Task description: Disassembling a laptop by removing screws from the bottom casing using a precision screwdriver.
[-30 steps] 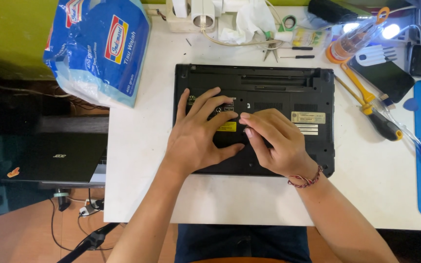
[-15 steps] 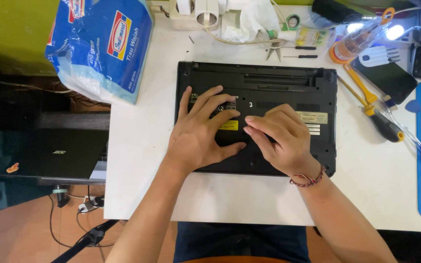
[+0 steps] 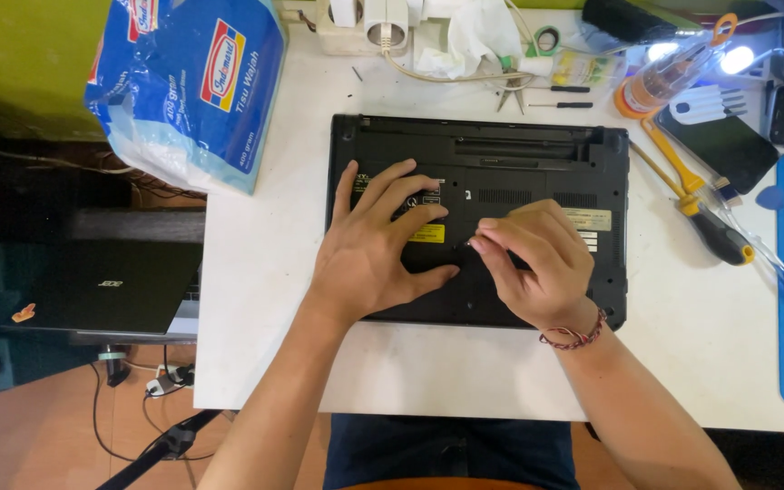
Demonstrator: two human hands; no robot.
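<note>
Head view: I am looking down on a white table [image 3: 265, 299].
Laptop: black plastic laptop base [image 3: 519, 159] is lying underside up mid-table.
Left hand [image 3: 378, 249]: lying flat on the base, fingers spreading wide.
Right hand [image 3: 537, 263]: fingertips [image 3: 483, 238] pinching narrow on the base; I cannot tell what they are holding.
Beside: blue tissue pack [image 3: 188, 86] is sitting at the table's far left corner.

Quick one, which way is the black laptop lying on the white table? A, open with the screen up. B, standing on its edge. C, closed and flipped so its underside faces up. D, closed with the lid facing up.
C: the black laptop shows its underside, with vent slots and stickers, while the left hand lies flat on it and the right hand pinches at a spot near its middle.
</note>
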